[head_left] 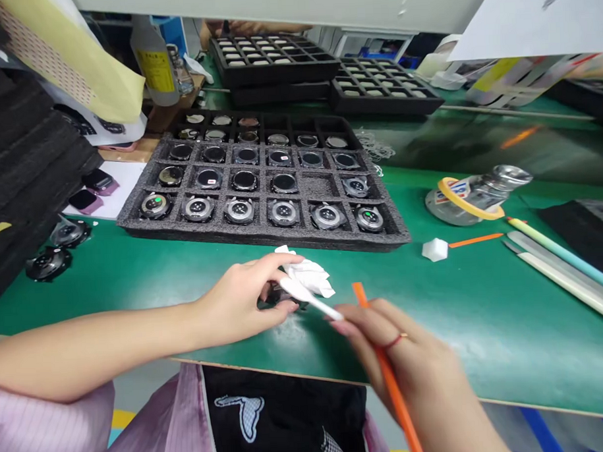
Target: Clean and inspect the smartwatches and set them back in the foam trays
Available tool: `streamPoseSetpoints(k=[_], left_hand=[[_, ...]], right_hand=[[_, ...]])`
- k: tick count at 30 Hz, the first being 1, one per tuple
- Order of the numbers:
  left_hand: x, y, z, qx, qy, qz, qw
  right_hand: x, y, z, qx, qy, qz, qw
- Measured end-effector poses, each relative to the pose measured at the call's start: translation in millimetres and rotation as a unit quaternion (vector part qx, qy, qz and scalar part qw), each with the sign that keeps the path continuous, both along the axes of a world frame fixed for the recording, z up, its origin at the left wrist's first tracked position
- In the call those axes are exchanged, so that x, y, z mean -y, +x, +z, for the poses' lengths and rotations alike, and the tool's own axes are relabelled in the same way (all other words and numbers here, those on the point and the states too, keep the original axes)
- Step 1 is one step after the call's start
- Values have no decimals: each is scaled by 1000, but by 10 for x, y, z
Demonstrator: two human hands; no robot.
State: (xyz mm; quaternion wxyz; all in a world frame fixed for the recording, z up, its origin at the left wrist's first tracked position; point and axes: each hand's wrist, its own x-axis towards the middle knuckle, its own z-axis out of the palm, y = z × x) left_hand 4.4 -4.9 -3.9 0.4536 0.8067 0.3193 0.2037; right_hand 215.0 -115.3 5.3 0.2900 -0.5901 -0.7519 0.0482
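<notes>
Near the tray's (262, 239) front edge, the left hand (235, 297) pinches a watch (275, 293) beside white tissue (309, 276); the right hand (415, 354) grips a white stick (308, 297) and orange stick (401, 407), best worked lightly.

Head-worn view, near, facing forward-down toward hands (237, 297) (409, 354).

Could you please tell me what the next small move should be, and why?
Perhaps the right hand should gently bring the white tool to the dark piece: the tool's tip appears close, contact unclear, and the left hand holds that piece.
</notes>
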Motion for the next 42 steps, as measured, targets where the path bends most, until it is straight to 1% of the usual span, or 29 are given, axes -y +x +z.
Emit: streamPoseSetpoints(k=[2,5,7,10,11,13,16,18,19,21,23,25,27,29,31,33,35,38,40,42], left_hand=[[-19,-11,1,-4,-16,4,1000],[-47,-21,-10,-2,-42,9,999],[-56,-22,-18,0,-54,9,998],[-60,-25,-20,9,-58,11,998],[-61,-28,-19,10,-59,10,998],[-66,-32,-16,2,-70,17,997],[-61,-29,-19,-14,-99,20,995],[-35,-15,-22,0,-116,15,993],[-15,-7,-22,12,-125,12,992],[31,11,-15,35,-141,16,989],[68,22,-2,47,-159,19,986],[87,24,10,50,-182,17,982],[89,23,14,50,-205,13,977],[85,21,8,48,-224,13,973],[84,21,-5,47,-235,18,971],[89,18,-18,54,-245,24,968],[93,12,-27,68,-262,29,962],[88,3,-18,81,-292,36,952],[80,7,3,89,-300,31,949],[74,20,26,93,-309,21,946]], right_hand=[[43,-43,4,32,-26,-3,999],[120,94,39,81,-43,6,996],[157,159,62,98,-34,-7,995],[168,64,25,60,-22,-66,996],[167,15,-4,41,-27,-73,996],[175,-23,-55,27,-45,-66,996],[225,115,-52,52,-61,-74,994],[255,201,-10,68,-43,-90,993],[260,200,5,68,-30,-95,993],[250,109,4,52,-15,-94,994],[227,-12,-36,41,-22,-83,995],[216,-46,-81,61,-37,-91,993],[225,26,-92,102,-35,-99,989],[236,100,-58,122,-10,-95,988],[232,80,-7,94,21,-101,990],[213,-12,19,67,19,-82,994],[203,-58,5,73,-7,-68,995],[244,89,-33,86,-34,-100,991],[286,218,-35,71,-28,-119,990],[299,226,-28,30,-12,-135,990]])
